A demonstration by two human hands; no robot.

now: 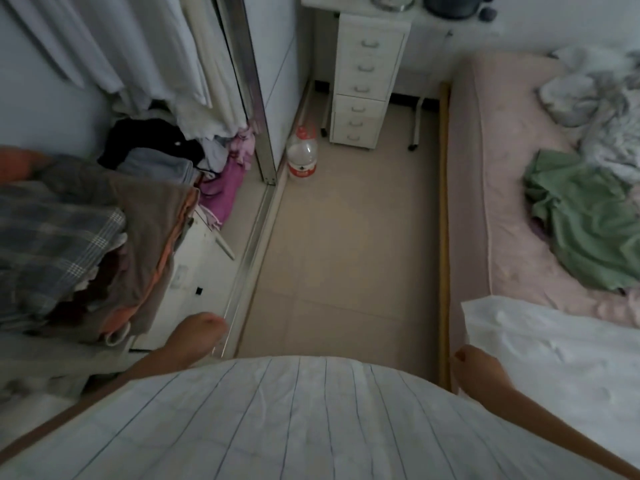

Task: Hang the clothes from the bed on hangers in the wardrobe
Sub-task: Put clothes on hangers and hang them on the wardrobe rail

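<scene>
The pink bed (502, 174) runs along the right. On it lie a crumpled green garment (585, 230), a white garment (554, 358) at the near end, and a grey-white heap of clothes (599, 98) at the far end. The open wardrobe (194, 271) is on the left, with pale clothes hanging (156, 46) in it above piles of folded clothes (86, 237). My left hand (197, 336) hangs loosely curled by the wardrobe's sliding track and holds nothing. My right hand (476, 367) hangs loosely curled beside the white garment's edge; I cannot tell whether it touches the cloth.
A mirrored sliding door (251, 84) stands half open. A large water bottle (302, 157) sits on the floor at its foot. A white drawer unit (363, 81) stands at the far wall under a desk. A strip of tiled floor (346, 254) separates wardrobe and bed.
</scene>
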